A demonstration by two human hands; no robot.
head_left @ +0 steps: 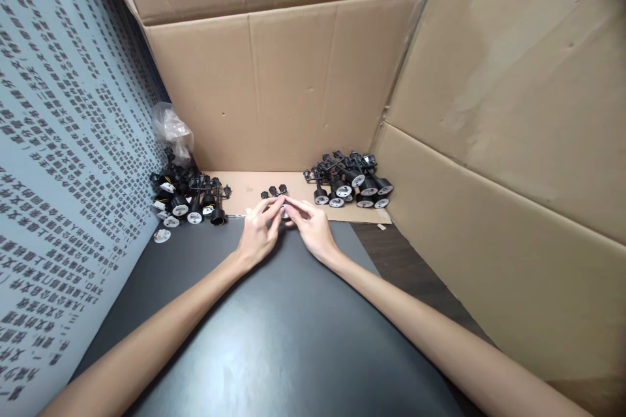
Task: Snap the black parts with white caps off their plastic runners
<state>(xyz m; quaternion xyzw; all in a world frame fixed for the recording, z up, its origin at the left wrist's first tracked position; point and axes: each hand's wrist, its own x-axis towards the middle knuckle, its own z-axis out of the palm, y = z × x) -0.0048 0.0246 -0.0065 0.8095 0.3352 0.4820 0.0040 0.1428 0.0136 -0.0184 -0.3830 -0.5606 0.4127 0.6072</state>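
Both hands meet at the far edge of the grey mat around one miniature street lamp (274, 191), whose small black lantern heads point away from me. My left hand (259, 231) is closed on its left side. From the right, my right hand (313, 228) grips the same piece, thumb and fingers pressed at its base. A bit of the white round base cover (285, 213) shows between the fingers; the post and most of the base are hidden by my hands.
Several similar black lamps (345, 182) with white bases are piled at right. More lamps (188, 199) lie at left, near a loose white disc (162, 236) and a clear plastic bag (173, 130). Cardboard walls (293, 85) rise behind and right; a printed sheet (63, 143) stands left.
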